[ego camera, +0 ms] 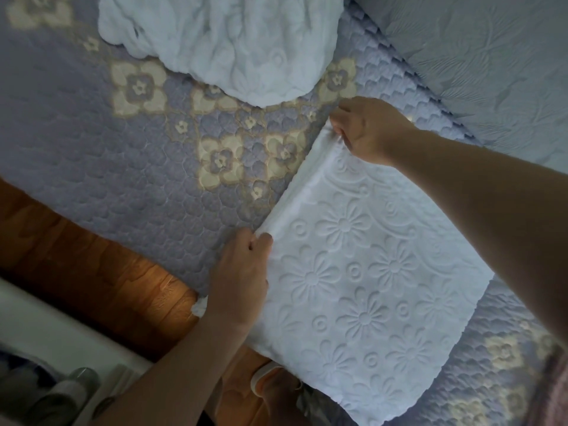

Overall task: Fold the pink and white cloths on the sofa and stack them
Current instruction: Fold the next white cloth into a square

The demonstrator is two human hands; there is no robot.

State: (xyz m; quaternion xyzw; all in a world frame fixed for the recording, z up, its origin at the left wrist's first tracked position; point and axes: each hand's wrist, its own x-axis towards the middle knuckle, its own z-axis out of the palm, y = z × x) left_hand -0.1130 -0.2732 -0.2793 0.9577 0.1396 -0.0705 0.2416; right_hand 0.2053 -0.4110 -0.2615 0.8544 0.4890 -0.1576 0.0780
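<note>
Head view, nearest edge first: a foot in a pale sandal [270,379] stands on the wooden floor [101,272] at the bottom of the picture, with a white ledge [46,327] and some blurred grey items at lower left that cannot be identified. Just above that, a folded white cloth [368,296], embossed with flowers and circles, lies flat on the sofa seat, its lower corner overhanging the seat's front edge above the floor. The sofa is covered by a quilted lavender cover [107,167] with cream flower motifs. The left hand [242,272] sits at the cloth's left corner, its grip closed on the folded edge, thumb on top and fingers curled beneath. The right hand [368,130] is at the far corner of the same edge, its grip pinching the fabric between fingertips and thumb; the right forearm crosses over the cloth from the right side of the picture. The folded edge runs straight between the two hands. Farther back, well apart from the folded piece, a second white cloth [221,41] lies crumpled in a loose heap on the seat. At upper right, a pale embossed cushion [491,72] rests against the seat's rear. A strip of pinkish fabric [553,392] shows at the lower right margin; what it is cannot be told.
</note>
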